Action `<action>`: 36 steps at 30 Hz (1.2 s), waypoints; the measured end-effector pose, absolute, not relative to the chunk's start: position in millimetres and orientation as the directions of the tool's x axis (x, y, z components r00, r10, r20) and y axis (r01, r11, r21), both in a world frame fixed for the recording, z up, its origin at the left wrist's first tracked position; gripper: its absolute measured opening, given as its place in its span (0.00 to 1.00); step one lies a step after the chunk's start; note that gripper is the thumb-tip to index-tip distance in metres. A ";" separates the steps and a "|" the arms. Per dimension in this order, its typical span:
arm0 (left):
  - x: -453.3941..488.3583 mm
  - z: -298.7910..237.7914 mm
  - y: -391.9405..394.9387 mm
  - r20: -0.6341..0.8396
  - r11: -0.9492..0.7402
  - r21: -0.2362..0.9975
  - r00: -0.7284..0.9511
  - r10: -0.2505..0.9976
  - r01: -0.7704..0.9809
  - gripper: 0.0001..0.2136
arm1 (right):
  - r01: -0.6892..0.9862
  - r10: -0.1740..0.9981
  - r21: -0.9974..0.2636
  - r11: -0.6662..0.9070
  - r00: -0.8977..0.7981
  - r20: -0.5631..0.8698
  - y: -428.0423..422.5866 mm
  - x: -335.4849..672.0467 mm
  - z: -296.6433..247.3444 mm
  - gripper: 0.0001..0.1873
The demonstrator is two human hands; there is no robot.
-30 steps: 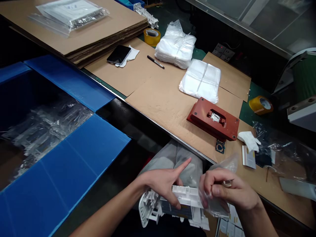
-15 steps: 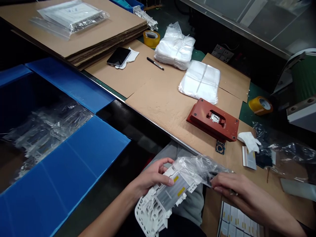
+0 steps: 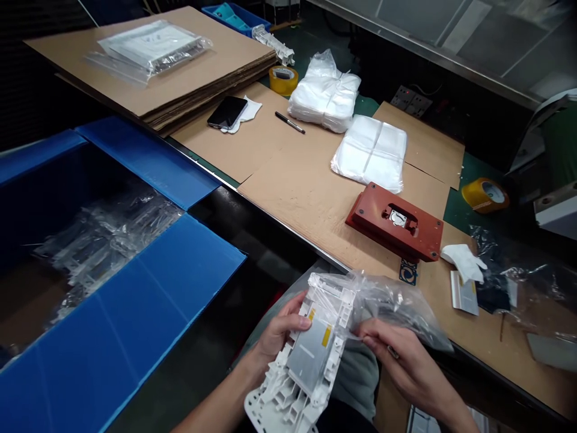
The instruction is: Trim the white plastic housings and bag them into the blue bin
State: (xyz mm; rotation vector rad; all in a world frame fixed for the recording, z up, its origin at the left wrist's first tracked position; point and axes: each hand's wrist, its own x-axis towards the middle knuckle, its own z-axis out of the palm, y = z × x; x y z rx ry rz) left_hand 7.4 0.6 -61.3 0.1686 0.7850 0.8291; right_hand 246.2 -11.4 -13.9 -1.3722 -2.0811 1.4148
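Note:
My left hand [image 3: 285, 334] grips a white plastic housing [image 3: 331, 367] by its left side, the thumb lying across its face. Set into the housing is a grey plate [image 3: 310, 355] with two yellow strips. A clear plastic bag [image 3: 392, 300] covers the housing's far end and trails off to the right. My right hand [image 3: 394, 346] pinches the bag's edge beside the housing. A small dark, thin tool [image 3: 393, 352] pokes out between the right hand's fingers; most of it is hidden.
At left, a blue box [image 3: 180, 300] holds several bagged parts. On the cardboard-covered bench [image 3: 288, 186] are a red fixture [image 3: 378, 231], stacks of clear bags [image 3: 372, 150], a phone [image 3: 228, 112], a pen [image 3: 290, 122], tape [image 3: 484, 195] and a white glove [image 3: 464, 263].
The housing has turned more upright, its far end now further inside the bag's mouth. My right hand has moved left, closer to the housing, and the view has shifted slightly.

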 end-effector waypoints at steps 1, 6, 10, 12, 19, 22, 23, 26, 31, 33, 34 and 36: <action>7.2 -61.8 0.5 -0.549 0.677 0.419 0.424 0.720 -0.605 0.27 | 0.537 0.806 -0.842 0.052 -0.521 -0.282 -14.1 244.7 -13.0 0.13; 9.6 -56.8 1.0 -0.530 0.579 0.563 0.279 0.801 -0.590 0.38 | 0.491 0.838 -0.870 0.033 -0.488 -0.243 -31.2 231.5 -4.4 0.15; 10.7 -46.9 6.1 -0.556 0.551 0.774 0.082 0.827 -0.314 0.35 | 0.527 0.824 -0.788 0.319 -0.565 -0.045 -36.1 210.1 -3.0 0.12; 10.3 -47.7 8.4 -0.564 0.547 0.789 0.024 0.825 -0.280 0.24 | 0.533 0.742 -0.691 0.489 -0.670 0.008 -36.7 196.7 -7.2 0.20; -15.4 -75.8 8.2 -0.573 0.570 0.817 -0.012 0.820 -0.093 0.22 | 0.541 0.759 -0.610 0.579 -0.631 0.161 -40.6 191.8 -25.3 0.09; -37.8 -69.0 0.3 -0.476 0.473 0.874 0.000 0.879 0.114 0.20 | 0.421 0.919 -0.881 0.216 -0.393 0.037 -34.1 204.1 -27.6 0.05; -43.7 -63.0 -4.0 -0.439 0.429 0.885 0.014 0.899 0.180 0.20 | 0.345 0.959 -0.937 0.050 -0.277 -0.051 -30.8 206.6 -29.7 0.03; -47.1 -40.8 -19.2 -0.353 0.303 0.904 0.129 0.927 0.300 0.20 | 0.069 0.956 -0.954 -0.293 0.017 -0.292 -21.6 204.1 -42.3 0.10; -9.8 -13.9 -29.8 -0.180 0.085 0.942 0.279 0.943 0.323 0.17 | 0.056 0.938 -0.936 -0.348 0.002 -0.348 -18.2 182.7 -63.2 0.13; 2.2 -6.5 -27.5 -0.097 -0.008 0.947 0.311 0.945 0.320 0.16 | 0.103 0.942 -0.938 -0.332 -0.012 -0.335 -19.4 179.6 -63.9 0.12; 4.2 -2.9 -26.3 -0.046 -0.072 0.948 0.358 0.933 0.309 0.16 | 0.126 0.946 -0.939 -0.320 -0.012 -0.324 -19.8 180.0 -62.8 0.12; -1.7 2.8 -24.9 0.043 -0.178 0.960 0.511 0.858 0.218 0.15 | 0.165 0.955 -0.943 -0.289 -0.026 -0.297 -20.2 182.6 -58.9 0.12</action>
